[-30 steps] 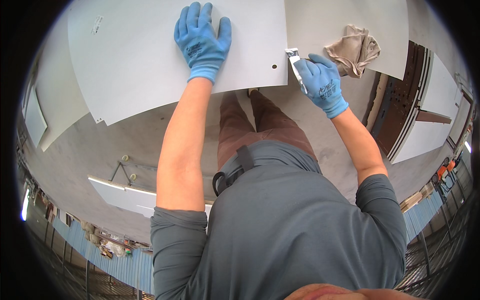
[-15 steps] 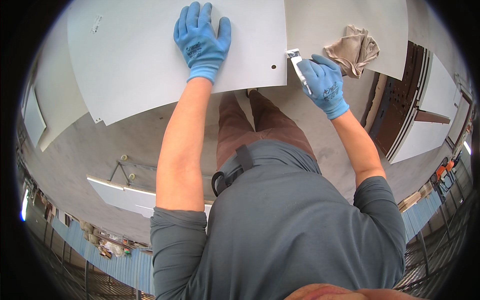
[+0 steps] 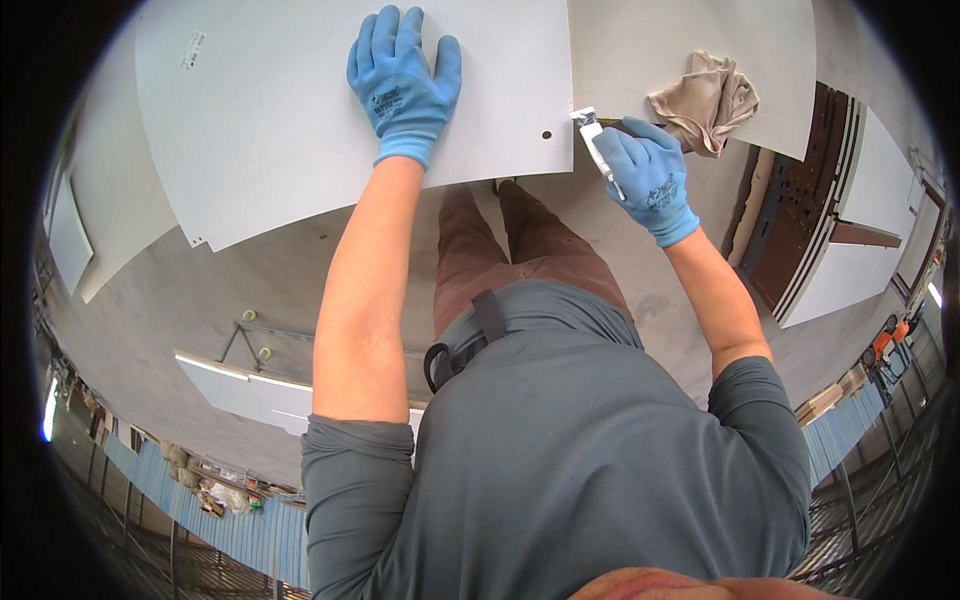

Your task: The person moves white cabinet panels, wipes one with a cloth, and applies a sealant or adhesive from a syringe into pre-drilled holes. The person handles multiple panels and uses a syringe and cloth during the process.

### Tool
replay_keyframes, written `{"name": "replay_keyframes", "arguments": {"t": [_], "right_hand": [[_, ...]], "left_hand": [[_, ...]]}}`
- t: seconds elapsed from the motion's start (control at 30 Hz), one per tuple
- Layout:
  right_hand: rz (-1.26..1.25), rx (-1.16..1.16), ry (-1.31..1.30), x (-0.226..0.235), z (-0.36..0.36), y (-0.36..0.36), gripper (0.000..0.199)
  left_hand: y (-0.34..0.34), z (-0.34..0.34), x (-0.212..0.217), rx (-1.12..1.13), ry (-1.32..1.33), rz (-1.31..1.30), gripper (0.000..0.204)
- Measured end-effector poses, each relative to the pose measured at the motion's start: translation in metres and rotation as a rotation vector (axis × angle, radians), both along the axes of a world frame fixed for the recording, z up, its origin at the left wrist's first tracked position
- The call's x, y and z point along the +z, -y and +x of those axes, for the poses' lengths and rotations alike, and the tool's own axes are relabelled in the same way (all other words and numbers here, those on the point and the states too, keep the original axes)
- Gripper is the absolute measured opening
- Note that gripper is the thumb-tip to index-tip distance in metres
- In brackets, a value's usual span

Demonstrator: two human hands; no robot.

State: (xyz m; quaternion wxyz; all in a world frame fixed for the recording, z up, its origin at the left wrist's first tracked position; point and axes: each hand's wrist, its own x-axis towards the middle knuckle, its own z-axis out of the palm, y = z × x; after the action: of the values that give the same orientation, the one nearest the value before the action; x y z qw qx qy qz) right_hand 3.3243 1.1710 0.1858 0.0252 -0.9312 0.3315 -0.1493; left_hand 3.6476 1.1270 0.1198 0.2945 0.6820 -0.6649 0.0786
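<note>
My left hand (image 3: 404, 85), in a blue work glove, lies flat on a pale grey panel (image 3: 270, 130), fingers stretched forward and thumb out to the side. The panel has a small dark hole (image 3: 546, 135) near its right front corner. Also gloved in blue, my right hand (image 3: 648, 172) is closed around a slim white hand tool (image 3: 598, 143), whose exact kind I cannot tell. Its wider head, marked with dark patches, meets or nearly meets the panel's right edge. A crumpled beige cloth (image 3: 708, 103) lies just beyond my right hand.
Another pale panel (image 3: 640, 45) extends under the cloth to the right. Brown and white panels (image 3: 850, 205) are stacked at the far right. Behind me on the left is a wheeled metal frame (image 3: 248, 335) beside white boards (image 3: 225, 383). Concrete floor (image 3: 360, 255) surrounds my legs.
My right hand has drawn the white tool slightly toward me along the panel's right edge. My left hand stays pressed on the panel in the same spot.
</note>
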Motion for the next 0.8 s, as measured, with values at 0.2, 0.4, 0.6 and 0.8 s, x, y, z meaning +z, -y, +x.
{"name": "replay_keyframes", "arguments": {"t": [0.2, 0.4, 0.6, 0.8], "right_hand": [[0.045, -0.013, -0.079, -0.002, 0.004, -0.002, 0.04], [0.081, -0.029, -0.113, -0.002, 0.004, -0.002, 0.039], [0.059, -0.072, -0.062, -0.005, 0.005, 0.001, 0.041], [0.096, -0.081, -0.032, -0.004, -0.001, -0.001, 0.043]], "left_hand": [[-0.008, -0.008, 0.009, 0.036, -0.023, 0.086, 0.05], [-0.004, -0.005, 0.007, 0.019, 0.004, 0.04, 0.05], [-0.002, 0.001, -0.004, -0.001, 0.018, 0.003, 0.048], [-0.002, 0.0, -0.001, -0.006, 0.012, 0.004, 0.048]]}}
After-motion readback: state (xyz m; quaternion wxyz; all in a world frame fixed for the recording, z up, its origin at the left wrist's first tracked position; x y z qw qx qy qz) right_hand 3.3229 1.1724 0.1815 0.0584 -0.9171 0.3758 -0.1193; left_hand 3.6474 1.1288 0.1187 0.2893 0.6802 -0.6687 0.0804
